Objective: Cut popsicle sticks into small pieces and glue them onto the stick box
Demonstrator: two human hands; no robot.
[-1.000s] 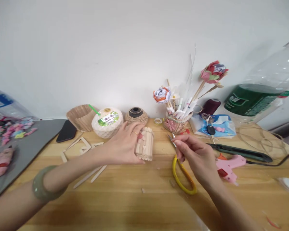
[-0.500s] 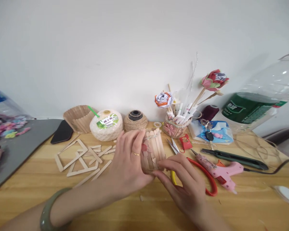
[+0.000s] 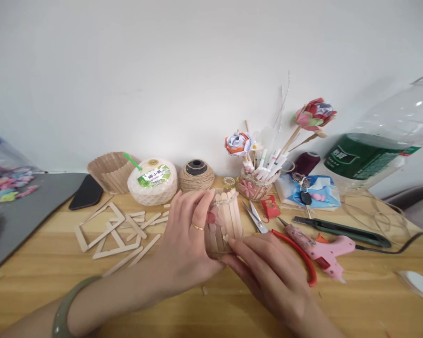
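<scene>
Held tilted over the table is a small craft-stick cup (image 3: 229,217), with a beaded trim near its rim and a pink flower on its side. My left hand (image 3: 186,230) wraps around the cup's left side and wears a gold ring. At the lower right of the cup, my right hand (image 3: 271,274) is closed on the base, index fingertip beside a small pale heart (image 3: 225,238) on the wall and thumb at the bottom edge. Scissors (image 3: 256,218) with red handles lie partly behind my right hand.
Loose craft sticks (image 3: 116,232) and a larger stick cup (image 3: 111,172) are on the left, near a wrapped coconut (image 3: 152,183) and a twine spool (image 3: 196,177). To the right lie a pink glue gun (image 3: 333,253), a cutter knife (image 3: 341,231) and a large bottle (image 3: 359,155).
My right hand has rolled slightly, its fingers flatter against the cup's base, and the small heart shows more. The whole view has shifted a little.
</scene>
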